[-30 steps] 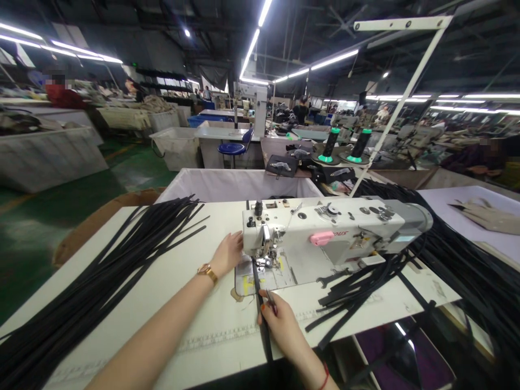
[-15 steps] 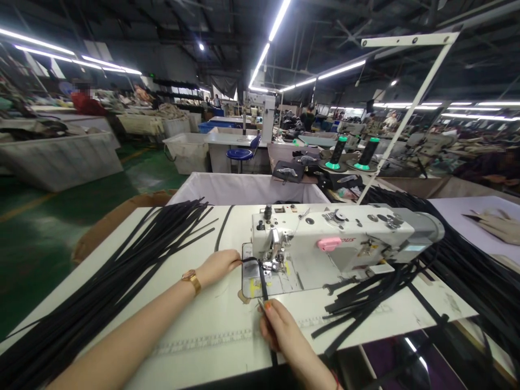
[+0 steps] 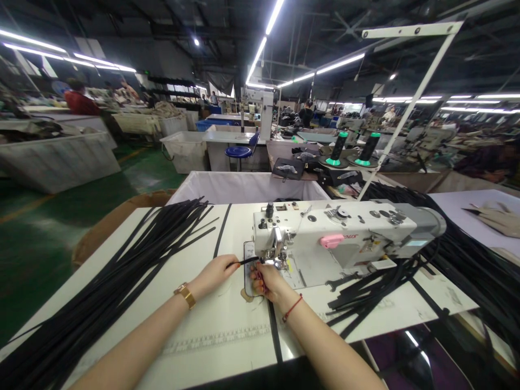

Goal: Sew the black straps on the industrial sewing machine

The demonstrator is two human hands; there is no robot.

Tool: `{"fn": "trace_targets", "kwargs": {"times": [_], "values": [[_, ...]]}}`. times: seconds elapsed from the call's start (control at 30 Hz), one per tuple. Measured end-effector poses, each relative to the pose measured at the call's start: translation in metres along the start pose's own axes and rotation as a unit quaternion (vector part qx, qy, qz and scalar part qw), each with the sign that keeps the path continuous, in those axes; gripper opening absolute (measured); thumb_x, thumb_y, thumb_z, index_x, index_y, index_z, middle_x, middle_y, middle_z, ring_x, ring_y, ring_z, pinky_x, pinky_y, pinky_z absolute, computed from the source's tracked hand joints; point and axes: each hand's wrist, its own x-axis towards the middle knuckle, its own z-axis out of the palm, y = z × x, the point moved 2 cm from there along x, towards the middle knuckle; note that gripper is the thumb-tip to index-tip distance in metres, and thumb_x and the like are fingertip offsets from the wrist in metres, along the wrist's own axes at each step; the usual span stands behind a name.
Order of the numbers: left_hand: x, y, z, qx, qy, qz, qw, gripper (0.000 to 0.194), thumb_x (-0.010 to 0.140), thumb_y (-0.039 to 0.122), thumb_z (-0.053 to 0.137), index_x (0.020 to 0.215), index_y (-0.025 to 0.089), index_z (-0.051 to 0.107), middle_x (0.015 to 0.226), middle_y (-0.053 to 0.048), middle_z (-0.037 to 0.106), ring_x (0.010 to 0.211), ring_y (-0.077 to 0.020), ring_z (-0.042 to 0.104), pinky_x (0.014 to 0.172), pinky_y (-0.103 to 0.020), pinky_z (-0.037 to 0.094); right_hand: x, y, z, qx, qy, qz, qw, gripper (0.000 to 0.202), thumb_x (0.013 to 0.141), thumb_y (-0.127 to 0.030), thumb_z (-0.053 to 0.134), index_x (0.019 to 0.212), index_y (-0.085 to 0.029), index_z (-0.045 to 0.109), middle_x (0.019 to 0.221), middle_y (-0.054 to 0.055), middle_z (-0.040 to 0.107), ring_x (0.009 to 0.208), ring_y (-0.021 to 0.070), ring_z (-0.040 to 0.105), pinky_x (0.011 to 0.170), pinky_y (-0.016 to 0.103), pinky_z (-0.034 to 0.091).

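Observation:
A narrow black strap runs from the needle area of the white sewing machine to my left hand, which pinches it just left of the needle plate. My right hand is closed at the presser foot, beside the strap. Its fingers wrap round what look like small thread snips, mostly hidden, with a reddish part showing. Below that hand, another length of black strap lies across the table to its front edge.
Bundled black straps cover the table's left side, and more lie right of the machine near a wrench. Behind stand a white-lined bin and two black thread cones. A thread stand pole rises at the right.
My right hand has moved up and forward from the table's front to the presser foot, with the snips in it. My left hand has shifted slightly left, still holding the strap.

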Motion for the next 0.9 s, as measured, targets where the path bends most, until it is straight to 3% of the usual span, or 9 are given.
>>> {"fn": "trace_targets", "kwargs": {"times": [0.33,0.57,0.73,0.9], "values": [[-0.004,0.004,-0.002,0.046,0.008,0.047,0.998,0.025,0.096,0.034,0.042,0.089,0.023,0.064,0.088,-0.003,0.068,0.083,-0.0201,0.062,0.073,-0.028,0.045,0.009,-0.001,-0.001,0.003,0.008,-0.006,1.0,0.024,0.094,-0.026,0.041,0.073,-0.017,0.049,0.054,-0.004,0.05,0.033,0.0011,0.025,0.033,0.015,0.009],[-0.009,0.004,-0.003,0.049,0.015,0.04,0.998,0.025,0.096,0.035,0.043,0.087,0.022,0.062,0.087,-0.003,0.067,0.081,-0.0203,0.061,0.072,-0.029,0.044,0.007,0.002,0.002,-0.033,0.031,-0.053,0.998,0.018,0.086,-0.029,0.054,0.073,-0.019,0.047,0.051,-0.008,0.047,0.033,0.0016,0.024,0.032,0.016,0.011],[-0.037,0.015,-0.024,-0.07,0.052,-0.012,0.996,0.026,0.094,0.039,0.048,0.082,0.021,0.062,0.079,-0.001,0.064,0.076,-0.019,0.059,0.07,-0.029,0.043,-0.025,0.01,0.011,-0.072,0.048,-0.146,0.986,0.026,0.081,-0.041,0.062,0.077,-0.02,0.047,0.056,-0.008,0.049,0.038,0.003,0.031,0.035,0.016,0.017],[-0.088,0.056,-0.035,-0.254,0.104,-0.081,0.958,0.034,0.091,0.049,0.052,0.079,0.018,0.059,0.068,0.002,0.054,0.065,-0.0146,0.049,0.06,-0.025,0.038,-0.069,0.017,0.042,-0.117,0.017,-0.228,0.966,0.041,0.077,-0.048,0.07,0.101,-0.017,0.06,0.053,-0.012,0.037,0.045,0.0049,0.026,0.041,0.02,0.016]]}}
